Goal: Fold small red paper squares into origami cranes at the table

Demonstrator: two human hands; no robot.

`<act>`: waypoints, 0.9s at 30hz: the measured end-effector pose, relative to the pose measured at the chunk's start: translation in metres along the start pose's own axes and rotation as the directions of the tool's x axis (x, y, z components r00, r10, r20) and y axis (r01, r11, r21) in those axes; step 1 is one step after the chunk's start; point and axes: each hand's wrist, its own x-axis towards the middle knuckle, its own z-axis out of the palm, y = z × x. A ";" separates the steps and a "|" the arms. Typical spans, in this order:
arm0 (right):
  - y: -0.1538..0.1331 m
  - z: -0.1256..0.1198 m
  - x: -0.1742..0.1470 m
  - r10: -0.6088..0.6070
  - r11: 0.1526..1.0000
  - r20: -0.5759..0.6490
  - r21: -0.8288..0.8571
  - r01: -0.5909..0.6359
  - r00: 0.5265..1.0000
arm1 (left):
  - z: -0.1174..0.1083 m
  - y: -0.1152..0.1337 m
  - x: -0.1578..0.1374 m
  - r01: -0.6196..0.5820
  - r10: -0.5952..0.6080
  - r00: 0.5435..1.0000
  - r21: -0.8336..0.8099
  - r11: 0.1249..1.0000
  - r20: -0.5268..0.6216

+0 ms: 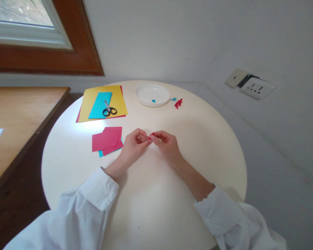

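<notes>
- left hand [134, 143] and right hand [169, 146] both pinch tiny red paper [152, 134] — likely for fine control
- scissors [109, 110] rest on blue paper [97, 106], perhaps weighting it

The red paper [151, 135], tiny, folded and partly hidden, is held apart from the plate [160, 96], on its near side.

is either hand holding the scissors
No, the scissors lie partly on the blue sheet, while the left hand and right hand pinch a small red piece.
</notes>
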 end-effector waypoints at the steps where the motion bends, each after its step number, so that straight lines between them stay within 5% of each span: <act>1: 0.000 0.000 0.000 -0.011 1.000 -0.004 -0.010 0.011 1.000 | 0.000 -0.001 0.000 -0.002 0.002 1.000 0.012 1.000 0.007; 15: 0.001 0.000 -0.001 0.006 1.000 -0.007 0.028 -0.006 1.000 | 0.001 0.004 -0.004 0.062 -0.076 0.995 0.193 0.979 0.065; 27: 0.003 -0.005 0.000 -0.031 0.993 0.058 0.118 0.024 0.998 | 0.000 0.015 -0.007 0.102 -0.114 0.990 0.136 0.986 0.087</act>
